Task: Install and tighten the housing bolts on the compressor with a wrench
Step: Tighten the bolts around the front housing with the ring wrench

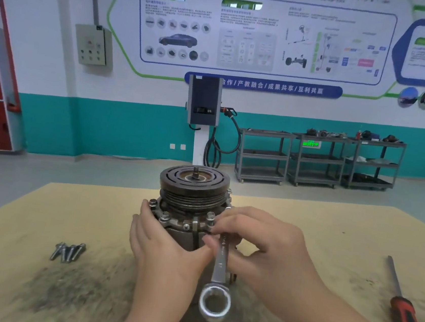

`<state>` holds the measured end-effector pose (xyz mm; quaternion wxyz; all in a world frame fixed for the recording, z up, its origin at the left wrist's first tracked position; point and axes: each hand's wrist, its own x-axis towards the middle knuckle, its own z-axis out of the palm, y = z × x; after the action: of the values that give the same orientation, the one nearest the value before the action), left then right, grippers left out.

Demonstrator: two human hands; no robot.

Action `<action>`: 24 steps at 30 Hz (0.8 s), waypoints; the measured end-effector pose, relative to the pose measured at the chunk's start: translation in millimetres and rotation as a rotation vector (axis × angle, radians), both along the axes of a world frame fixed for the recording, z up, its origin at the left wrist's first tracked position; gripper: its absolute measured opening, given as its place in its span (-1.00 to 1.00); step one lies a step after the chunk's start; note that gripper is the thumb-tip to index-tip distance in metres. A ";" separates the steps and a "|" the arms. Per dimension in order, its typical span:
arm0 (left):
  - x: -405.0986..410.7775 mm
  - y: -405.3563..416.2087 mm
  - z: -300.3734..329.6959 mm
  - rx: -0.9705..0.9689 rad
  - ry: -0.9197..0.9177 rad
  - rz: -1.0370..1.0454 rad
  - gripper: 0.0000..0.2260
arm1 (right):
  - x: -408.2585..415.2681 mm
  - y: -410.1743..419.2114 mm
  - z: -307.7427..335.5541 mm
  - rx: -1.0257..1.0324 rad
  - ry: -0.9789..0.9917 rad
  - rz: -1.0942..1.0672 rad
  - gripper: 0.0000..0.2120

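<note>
Nearest, the wrench (220,265) angles toward the viewer, its ring end (214,303) hanging free above the table while its far end reaches up to the compressor's flange. The right hand (263,243) pinches the wrench shank between curled fingers and thumb. The left hand (162,242) wraps the side of the compressor (191,206), fingers curved against the housing and thumb lying across its front. The compressor stands upright, pulley on top, with housing bolts (165,215) seated around the flange just beyond the fingertips. On the stained tan table (41,210) lie loose bolts (68,251) to the left and a red-handled screwdriver (405,318) to the right. Beyond stand a charging station (204,101), grey carts (317,159) and a wall poster (263,34).
</note>
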<state>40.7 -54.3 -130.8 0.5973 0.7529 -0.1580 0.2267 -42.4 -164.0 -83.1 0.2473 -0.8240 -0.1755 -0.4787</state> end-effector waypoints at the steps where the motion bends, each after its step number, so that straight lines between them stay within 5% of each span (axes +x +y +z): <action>1: 1.3 0.4 0.3 0.003 0.005 0.006 0.01 | -1.1 -1.6 1.9 -0.023 0.020 0.015 -0.92; 9: -6.4 -3.2 1.2 0.068 0.026 0.127 0.21 | -7.4 -8.4 16.7 0.008 -0.049 -0.032 -0.89; 17: -33.6 -18.2 0.1 0.030 0.018 0.160 0.19 | -7.0 -24.8 38.6 1.054 0.093 0.493 -0.75; 24: -23.4 -4.7 2.7 -0.056 -0.024 0.159 0.12 | -4.9 -12.1 28.9 1.147 0.250 0.591 -0.67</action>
<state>17.3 -59.0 -128.1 0.5961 0.7434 -0.0984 0.2869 -47.3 -176.1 -54.2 0.7868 -0.5280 -0.0815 -0.3091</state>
